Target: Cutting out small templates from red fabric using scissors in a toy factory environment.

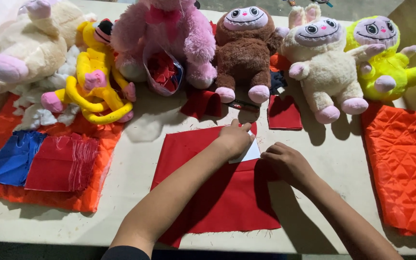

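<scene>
Head view: red cloth [227, 197] lies flat on the bench [131, 168]. Left hand [234, 137] presses a white card [251, 153] onto it, fingers together; right hand [287, 161] rests beside, fingers curled. Plush toys [246, 48] line the far edge.

A toy-sewing workshop: plush toys [246, 48], stuffing [39, 115], cut red fabric [227, 192].

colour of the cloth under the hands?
Red cloth, plain with no pattern; a white template lies on it. Head view shows it.
</scene>
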